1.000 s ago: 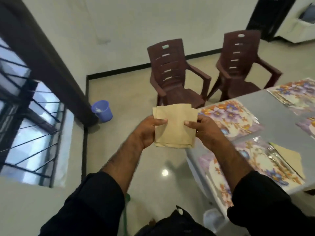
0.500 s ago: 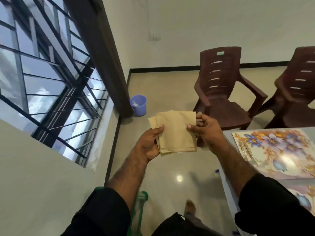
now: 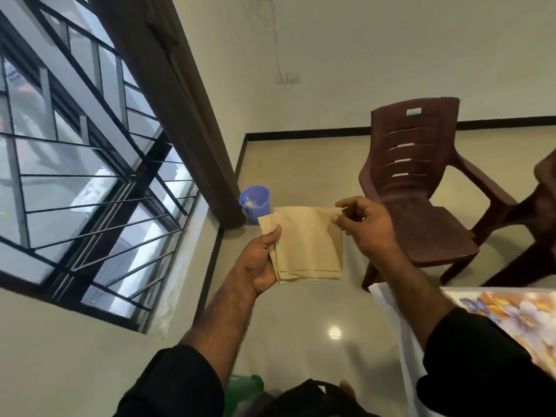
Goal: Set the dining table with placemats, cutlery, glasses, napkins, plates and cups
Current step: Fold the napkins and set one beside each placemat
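A small stack of tan paper napkins hangs in the air over the floor, left of the table. My left hand grips the stack's left edge, thumb on top. My right hand pinches the upper right corner of the top napkin between thumb and forefinger, lifting it slightly. A floral placemat lies on the table's near corner at the lower right; the other place settings are out of view.
The white table edge runs down the lower right. A brown plastic chair stands behind the napkins, a second chair at the right edge. A blue bucket sits by a dark pillar. A barred window fills the left.
My view has swung left, away from the table, so most placemats have left the frame. My right hand shifted from holding the stack's right edge to pinching the top corner.
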The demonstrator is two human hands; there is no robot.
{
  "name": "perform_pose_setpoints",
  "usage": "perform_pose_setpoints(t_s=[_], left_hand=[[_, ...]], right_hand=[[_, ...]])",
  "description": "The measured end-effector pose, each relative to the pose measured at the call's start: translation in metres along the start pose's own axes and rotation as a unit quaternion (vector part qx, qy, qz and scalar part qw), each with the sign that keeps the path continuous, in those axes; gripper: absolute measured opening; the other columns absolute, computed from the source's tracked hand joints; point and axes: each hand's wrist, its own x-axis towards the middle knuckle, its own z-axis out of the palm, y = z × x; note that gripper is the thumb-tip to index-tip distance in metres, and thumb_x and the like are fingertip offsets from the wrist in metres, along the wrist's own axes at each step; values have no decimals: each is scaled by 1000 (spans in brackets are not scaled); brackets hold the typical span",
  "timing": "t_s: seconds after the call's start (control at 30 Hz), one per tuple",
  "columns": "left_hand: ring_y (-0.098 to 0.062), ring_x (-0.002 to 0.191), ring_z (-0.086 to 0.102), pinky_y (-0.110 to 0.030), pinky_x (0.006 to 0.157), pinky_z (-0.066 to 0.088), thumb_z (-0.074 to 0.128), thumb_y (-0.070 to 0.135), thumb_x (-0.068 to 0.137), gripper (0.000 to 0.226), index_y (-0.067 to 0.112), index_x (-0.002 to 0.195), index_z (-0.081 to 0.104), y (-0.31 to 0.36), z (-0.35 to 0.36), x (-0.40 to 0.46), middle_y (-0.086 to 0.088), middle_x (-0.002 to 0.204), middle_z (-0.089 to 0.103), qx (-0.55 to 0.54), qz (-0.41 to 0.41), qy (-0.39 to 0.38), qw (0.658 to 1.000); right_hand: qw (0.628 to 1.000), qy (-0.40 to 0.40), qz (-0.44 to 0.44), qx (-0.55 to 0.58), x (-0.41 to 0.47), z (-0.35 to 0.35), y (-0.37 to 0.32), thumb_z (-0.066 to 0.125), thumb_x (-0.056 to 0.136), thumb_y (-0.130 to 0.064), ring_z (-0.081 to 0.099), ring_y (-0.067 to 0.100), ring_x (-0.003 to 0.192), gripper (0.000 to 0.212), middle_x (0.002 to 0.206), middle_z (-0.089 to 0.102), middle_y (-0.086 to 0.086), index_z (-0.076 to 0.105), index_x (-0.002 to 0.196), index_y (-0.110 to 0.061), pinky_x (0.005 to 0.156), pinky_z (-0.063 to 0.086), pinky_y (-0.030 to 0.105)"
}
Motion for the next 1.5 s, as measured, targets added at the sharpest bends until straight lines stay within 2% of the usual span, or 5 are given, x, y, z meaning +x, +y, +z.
perform_pose_setpoints(t_s=[0.3, 0.67, 0.9, 1.17, 1.5], left_hand=[[-36, 113, 74, -59, 103, 52, 54, 31, 110, 35, 6, 128, 71, 24, 27, 81, -18, 128, 75, 4, -63, -36, 997], [-42, 124, 68, -64, 108, 50, 56, 37, 108, 48, 6, 146, 60, 60, 63, 223, -21, 135, 71, 38, -164, -117, 979], [-45, 130, 64, -69, 116, 43, 57, 35, 109, 44, 10, 145, 61, 76, 67, 256, -21, 136, 71, 75, -203, -157, 964], [-42, 119, 71, -65, 108, 51, 61, 18, 107, 32, 8, 137, 66, 98, 64, 266, -18, 123, 77, 118, -174, -138, 968], [-38, 113, 74, -61, 106, 55, 61, 6, 105, 25, 6, 129, 69, 118, 44, 262, -16, 119, 79, 108, -144, -133, 975]], right_hand=[[984, -41, 144, 99, 63, -29, 21, 84, 86, -10, 66, 27, 83, 36, 95, 68, 18, 69, 119, -7, 68, 56, 36], [978, 112, 41, -169, 114, -22, 2, 88, 84, -26, 72, 16, 86, 12, 90, 75, -8, 77, 90, -23, 80, 63, 35], [936, 250, 163, -186, 134, -10, 2, 84, 88, -29, 73, 11, 87, 11, 87, 75, -9, 73, 89, -26, 84, 64, 39], [915, 179, 38, -360, 145, 25, -19, 78, 91, -41, 66, 2, 90, 15, 98, 67, -17, 71, 96, -29, 73, 52, 21], [957, 209, 188, -69, 156, 45, -30, 78, 92, -40, 66, 11, 98, 28, 108, 70, -8, 64, 113, -28, 71, 54, 29]])
